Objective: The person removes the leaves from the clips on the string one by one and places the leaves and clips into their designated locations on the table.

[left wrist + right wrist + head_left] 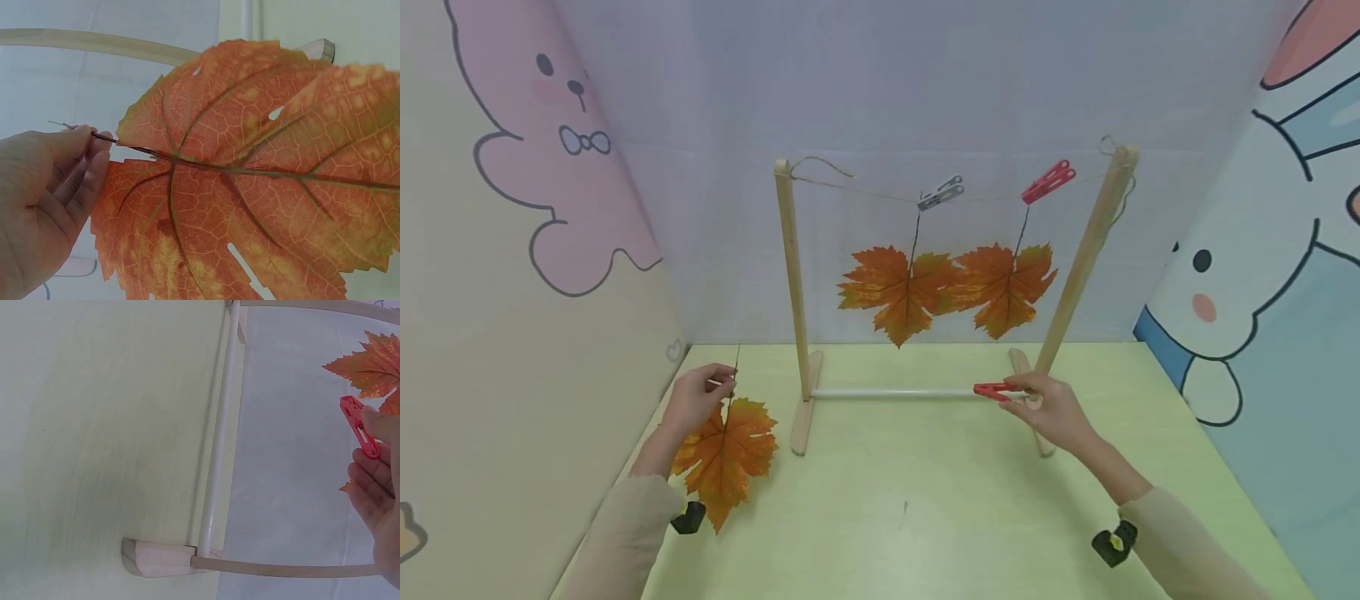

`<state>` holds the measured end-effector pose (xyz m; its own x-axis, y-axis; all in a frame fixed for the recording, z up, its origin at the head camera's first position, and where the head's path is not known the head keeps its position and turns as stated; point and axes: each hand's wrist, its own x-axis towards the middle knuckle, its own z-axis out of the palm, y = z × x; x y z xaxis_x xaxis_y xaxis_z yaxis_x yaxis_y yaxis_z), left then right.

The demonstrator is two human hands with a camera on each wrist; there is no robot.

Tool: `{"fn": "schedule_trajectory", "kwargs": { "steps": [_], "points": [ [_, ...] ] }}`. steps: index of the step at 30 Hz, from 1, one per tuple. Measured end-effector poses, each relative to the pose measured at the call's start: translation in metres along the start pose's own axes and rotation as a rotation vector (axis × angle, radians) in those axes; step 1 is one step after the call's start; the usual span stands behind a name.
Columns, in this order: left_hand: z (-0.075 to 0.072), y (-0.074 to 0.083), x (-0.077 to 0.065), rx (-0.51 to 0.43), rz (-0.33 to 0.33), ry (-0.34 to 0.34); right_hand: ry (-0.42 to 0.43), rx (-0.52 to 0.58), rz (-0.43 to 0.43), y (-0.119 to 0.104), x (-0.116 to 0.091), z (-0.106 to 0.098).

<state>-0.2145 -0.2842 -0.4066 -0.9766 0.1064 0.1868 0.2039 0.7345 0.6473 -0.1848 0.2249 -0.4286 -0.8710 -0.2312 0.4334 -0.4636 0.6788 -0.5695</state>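
Note:
My left hand (702, 398) pinches the thin dark stem of an orange maple leaf (730, 454), which hangs below it over the left of the table. In the left wrist view the leaf (250, 169) fills much of the picture, its stem between thumb and fingers of the hand (44, 200). A red clothespin (991, 391) is pinched by my right hand (1051, 410), by the right post of a wooden frame. Two more leaves hang from the frame's string, one under a grey clothespin (942, 193), the other under a second red clothespin (1049, 182).
The frame's left post (793, 283) and right post (1086, 258) stand on wooden feet, joined low down by a white rod (887, 392). A twine string (868, 193) runs between their tops. A pale curtain hangs behind the yellow-green table (880, 475).

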Motion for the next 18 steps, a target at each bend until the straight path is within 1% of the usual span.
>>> {"fn": "schedule_trajectory", "kwargs": {
  "steps": [3, 6, 12, 18],
  "points": [
    [0.000, 0.000, -0.002, -0.014, -0.001, -0.003, -0.002, 0.010, 0.005, 0.003, -0.003, 0.004],
    [0.002, -0.001, -0.001, -0.023, -0.005, -0.012, 0.011, -0.007, -0.005, 0.008, -0.008, 0.008],
    [0.006, -0.010, -0.002, -0.033, -0.017, -0.039, 0.030, -0.023, -0.047, 0.016, -0.013, 0.016],
    [0.011, -0.020, 0.001, -0.045, -0.031, -0.090, 0.009, -0.021, -0.018, 0.020, -0.017, 0.021]
  ]
}}
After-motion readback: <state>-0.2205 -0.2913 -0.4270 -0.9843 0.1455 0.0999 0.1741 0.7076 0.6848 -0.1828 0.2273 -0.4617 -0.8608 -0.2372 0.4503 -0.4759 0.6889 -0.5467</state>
